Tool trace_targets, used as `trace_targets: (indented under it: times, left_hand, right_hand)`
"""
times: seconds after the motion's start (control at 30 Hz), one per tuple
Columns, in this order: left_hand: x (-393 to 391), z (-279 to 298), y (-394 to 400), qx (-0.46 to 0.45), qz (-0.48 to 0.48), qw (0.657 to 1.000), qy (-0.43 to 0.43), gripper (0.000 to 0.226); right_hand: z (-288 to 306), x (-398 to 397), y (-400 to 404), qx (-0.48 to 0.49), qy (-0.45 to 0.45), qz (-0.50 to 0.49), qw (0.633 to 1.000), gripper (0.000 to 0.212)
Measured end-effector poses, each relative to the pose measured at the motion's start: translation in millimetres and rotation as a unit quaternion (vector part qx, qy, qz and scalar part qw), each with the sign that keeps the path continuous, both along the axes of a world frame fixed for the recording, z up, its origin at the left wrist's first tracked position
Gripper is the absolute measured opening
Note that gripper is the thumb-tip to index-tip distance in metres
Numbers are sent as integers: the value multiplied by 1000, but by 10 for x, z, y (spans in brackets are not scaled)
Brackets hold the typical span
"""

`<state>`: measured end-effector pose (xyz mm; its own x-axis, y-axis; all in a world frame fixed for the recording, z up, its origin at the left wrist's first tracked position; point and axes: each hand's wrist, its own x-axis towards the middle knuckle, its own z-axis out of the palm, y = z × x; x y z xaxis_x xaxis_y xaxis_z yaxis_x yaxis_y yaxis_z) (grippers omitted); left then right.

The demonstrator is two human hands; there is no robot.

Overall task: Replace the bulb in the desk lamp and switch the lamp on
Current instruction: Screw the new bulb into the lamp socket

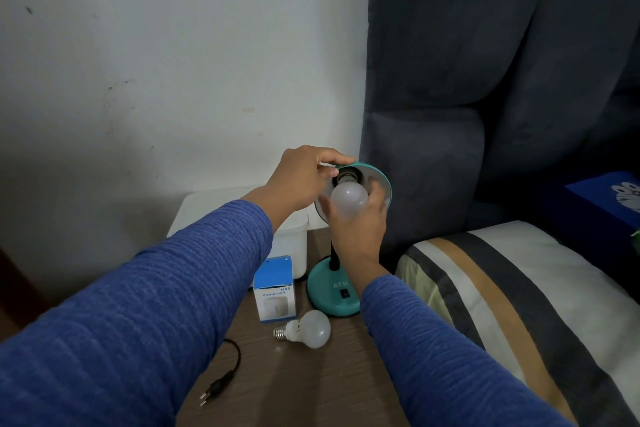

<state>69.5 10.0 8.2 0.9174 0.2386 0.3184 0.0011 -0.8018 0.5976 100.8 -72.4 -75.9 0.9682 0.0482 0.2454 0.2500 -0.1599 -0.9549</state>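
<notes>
Your left hand (304,177), blue knit sleeve: grip clenched on the rim of the teal metal lamp shade (382,180), fingers curled over its edge at 11 o'clock.

Your right hand (360,218): grip wrapped around the frosted white round bulb (349,199), which sits at the shade's mouth, its neck pointing into the socket (346,178); whether it is seated in the thread cannot be told.

Teal round lamp base (329,291), black rocker switch on top, stands on the brown wood-grain worktop (311,385) at 6 o'clock of the shade.

Second frosted white bulb with bare metal screw cap (306,329): lying on its side, just at 7 o'clock of the base.

Blue-and-white cardboard humidifier box (275,291): upright, at 9 o'clock of the base.

Black two-pin plug with cord (218,385): loose on the worktop at 8 o'clock of the lying bulb.

White plastic container (291,243): behind the box.
</notes>
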Motion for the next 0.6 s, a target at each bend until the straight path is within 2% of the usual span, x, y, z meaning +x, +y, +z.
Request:
trace_targets:
  times: [0.07, 0.17, 0.3, 0.47, 0.6]
  left_hand:
    - [5, -1, -6, 0, 1, 1000, 2, 32]
    - [3, 5, -3, 6, 2, 1000, 3, 32]
    - [7, 3, 9, 4, 1, 1000, 1, 32]
    - [0, 15, 6, 10, -2, 1000, 5, 32]
    - [14, -4, 5, 2, 0, 1000, 3, 31]
  right_hand:
    - [-11, -6, -4, -10, -28, 1, 1000, 68]
    - [-38, 6, -3, 11, -5, 3, 1000, 58]
    - [-21, 18, -6, 2, -16, -4, 1000, 71]
    - [-24, 29, -9, 9, 6, 4, 1000, 57]
    - [0, 15, -26, -8, -30, 13, 999, 70]
